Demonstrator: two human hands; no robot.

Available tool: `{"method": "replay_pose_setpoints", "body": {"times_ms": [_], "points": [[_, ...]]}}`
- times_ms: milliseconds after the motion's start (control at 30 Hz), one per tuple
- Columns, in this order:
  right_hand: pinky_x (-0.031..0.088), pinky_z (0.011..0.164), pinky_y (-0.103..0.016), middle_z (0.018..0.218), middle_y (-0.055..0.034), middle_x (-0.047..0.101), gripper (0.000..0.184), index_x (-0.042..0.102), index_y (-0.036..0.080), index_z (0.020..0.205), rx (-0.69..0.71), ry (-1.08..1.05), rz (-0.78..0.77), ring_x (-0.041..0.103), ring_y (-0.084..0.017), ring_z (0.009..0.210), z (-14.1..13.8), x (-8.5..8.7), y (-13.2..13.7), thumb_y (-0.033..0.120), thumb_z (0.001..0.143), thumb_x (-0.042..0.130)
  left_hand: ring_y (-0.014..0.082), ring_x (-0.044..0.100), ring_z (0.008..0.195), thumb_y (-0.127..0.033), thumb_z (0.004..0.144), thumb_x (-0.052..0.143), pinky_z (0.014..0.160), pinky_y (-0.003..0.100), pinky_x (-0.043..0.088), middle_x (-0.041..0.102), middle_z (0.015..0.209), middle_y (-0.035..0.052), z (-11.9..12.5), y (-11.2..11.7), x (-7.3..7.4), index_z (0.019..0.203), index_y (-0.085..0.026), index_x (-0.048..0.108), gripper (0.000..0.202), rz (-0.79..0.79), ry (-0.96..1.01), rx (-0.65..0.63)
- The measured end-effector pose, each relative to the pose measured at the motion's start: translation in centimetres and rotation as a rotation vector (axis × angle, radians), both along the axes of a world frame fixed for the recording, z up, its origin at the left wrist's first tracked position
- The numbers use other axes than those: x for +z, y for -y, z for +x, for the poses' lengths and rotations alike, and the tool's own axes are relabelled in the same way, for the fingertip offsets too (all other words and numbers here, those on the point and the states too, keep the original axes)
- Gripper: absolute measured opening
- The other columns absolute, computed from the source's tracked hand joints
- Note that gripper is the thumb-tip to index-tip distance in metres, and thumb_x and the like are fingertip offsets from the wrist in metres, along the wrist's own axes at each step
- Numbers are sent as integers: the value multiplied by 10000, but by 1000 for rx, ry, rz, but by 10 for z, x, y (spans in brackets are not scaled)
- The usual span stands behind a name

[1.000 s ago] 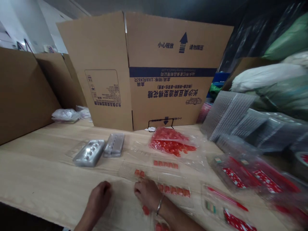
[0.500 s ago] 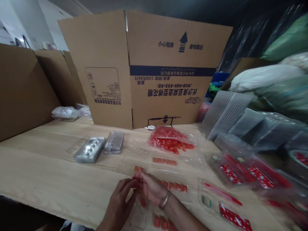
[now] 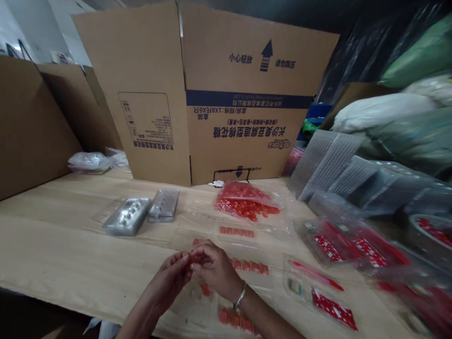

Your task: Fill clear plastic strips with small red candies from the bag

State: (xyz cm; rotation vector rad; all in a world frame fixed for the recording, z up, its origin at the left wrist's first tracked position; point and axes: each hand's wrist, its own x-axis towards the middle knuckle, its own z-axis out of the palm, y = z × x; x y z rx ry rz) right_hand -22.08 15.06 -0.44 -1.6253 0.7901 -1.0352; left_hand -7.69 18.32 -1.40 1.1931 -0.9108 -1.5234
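Note:
My left hand (image 3: 169, 278) and my right hand (image 3: 215, 267) meet just above the wooden table (image 3: 52, 245), fingertips pinched together on a small red piece (image 3: 191, 258). Under and around them lie clear plastic trays with rows of red pieces: one row (image 3: 236, 231) behind my hands, one row (image 3: 249, 266) to the right, and another (image 3: 233, 319) close to my right forearm. A clear bag of loose red pieces (image 3: 247, 203) lies further back.
A large open cardboard box (image 3: 197, 94) stands at the back, another carton (image 3: 31, 127) at the left. Two silvery blister trays (image 3: 141, 213) lie left of centre. Stacks of clear trays (image 3: 339, 174) and red-printed packets (image 3: 339, 247) fill the right side.
My left hand came in from the left to join my right hand. Both lifted slightly off the tray and now pinch a red piece together.

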Motion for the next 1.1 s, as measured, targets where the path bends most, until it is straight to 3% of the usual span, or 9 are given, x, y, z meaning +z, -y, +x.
{"method": "replay_pose_setpoints", "body": {"times_ms": [133, 233, 333, 433, 633, 733, 867, 1000, 1100], "points": [[481, 653, -242, 751, -13, 642, 139, 650, 148, 801, -37, -71, 146, 602, -126, 690, -2, -11, -8, 122, 692, 567, 83, 455, 542, -550, 652, 685, 530, 204, 377, 522, 593, -13, 5, -7, -9, 668, -155, 572, 411, -6, 75, -23], [481, 640, -225, 760, -25, 678, 141, 637, 136, 833, -57, -224, 144, 621, -130, 702, -9, -24, 4, 107, 728, 548, 196, 615, 780, -472, 775, 549, 683, 299, 491, 674, 814, 83, 27, 1, -25, 876, -158, 666, 350, -277, 696, 11], [476, 647, -209, 817, -49, 686, 168, 624, 120, 892, -140, -462, -33, 627, -127, 732, -7, -29, 34, 81, 755, 534, 326, 497, 1215, -354, 799, 471, 1016, 550, 371, 612, 1235, 148, 53, 18, -43, 1083, -167, 646, 383, -491, 1173, 42], [463, 713, -222, 901, -75, 684, 170, 652, 120, 888, -112, -577, -159, 620, -138, 800, 9, -27, 65, 72, 758, 555, 334, 455, 1268, -294, 794, 488, 1029, 631, 328, 602, 1269, 114, 68, 31, -57, 1065, -209, 655, 330, -501, 1255, -14], [451, 769, -293, 881, -119, 695, 138, 707, 108, 825, 65, -829, -314, 619, -205, 842, 49, -20, 87, 95, 758, 587, 303, 481, 1255, -280, 836, 468, 997, 591, 408, 607, 1263, 104, 68, 31, -65, 1108, -214, 636, 327, -560, 1389, -43], [440, 822, -320, 950, -138, 674, 168, 693, 103, 870, 82, -897, -368, 591, -223, 923, 47, -16, 78, 122, 807, 538, 293, 481, 1256, -273, 838, 473, 1001, 560, 420, 604, 1271, 87, 67, 30, -65, 1122, -219, 627, 328, -576, 1424, -52], [396, 911, -305, 1077, -93, 628, 214, 655, 157, 980, 99, -909, -420, 531, -201, 1041, 17, -9, 45, 144, 824, 509, 299, 485, 1247, -263, 825, 488, 993, 549, 425, 608, 1262, 87, 69, 31, -69, 1120, -227, 624, 327, -585, 1425, -35], [423, 698, -249, 881, -50, 665, 178, 683, 170, 858, 325, -969, -283, 588, -167, 790, -15, -15, 11, 151, 697, 608, 314, 502, 1225, -258, 809, 501, 969, 566, 441, 618, 1246, 99, 72, 32, -71, 1105, -217, 629, 325, -634, 1404, -14], [392, 632, -214, 763, -27, 660, 175, 675, 152, 745, 263, -844, -190, 569, -128, 697, -22, -24, 2, 56, 658, 558, 323, 556, 1153, -287, 810, 511, 922, 538, 488, 640, 1196, 121, 65, 23, -58, 1056, -198, 647, 294, -746, 1363, 113]]}}
